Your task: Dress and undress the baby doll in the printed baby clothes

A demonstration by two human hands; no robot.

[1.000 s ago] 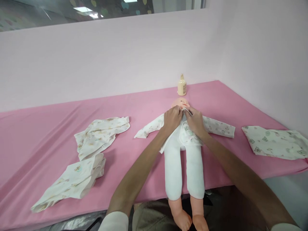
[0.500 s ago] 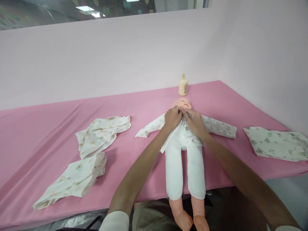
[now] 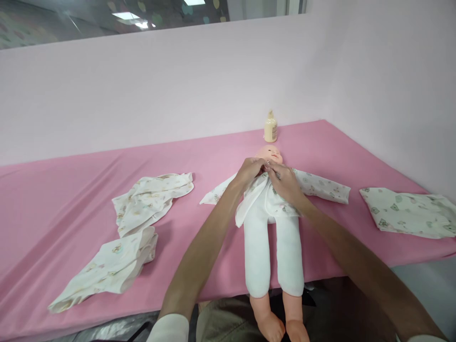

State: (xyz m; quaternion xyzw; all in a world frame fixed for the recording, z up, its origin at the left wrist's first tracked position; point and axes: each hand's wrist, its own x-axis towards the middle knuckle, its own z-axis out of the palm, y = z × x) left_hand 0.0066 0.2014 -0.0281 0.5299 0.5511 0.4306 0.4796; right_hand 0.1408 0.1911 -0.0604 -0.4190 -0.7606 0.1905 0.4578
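Observation:
A baby doll [image 3: 270, 247] lies on its back on the pink table [image 3: 71, 199], head away from me, its bare feet hanging over the near edge. It wears a white printed shirt [image 3: 320, 187] with both sleeves spread sideways. My left hand [image 3: 249, 170] and my right hand [image 3: 283, 180] meet at the doll's neck, just below the doll's head [image 3: 270, 153]. Both pinch the two front flaps of the shirt at the collar, fingers closed on the cloth. The lower left flap of the shirt hangs loose over the doll's hip.
A small cream bottle [image 3: 270, 127] stands behind the doll's head near the wall. Two crumpled printed garments, a top [image 3: 151, 199] and a piece [image 3: 107, 268], lie at the left. A folded printed cloth [image 3: 406, 211] lies at the right edge.
Both hands have shifted slightly up toward the doll's neck and drawn closer together, pulling the shirt's collar flaps together. The left hand has lifted off the doll's chest.

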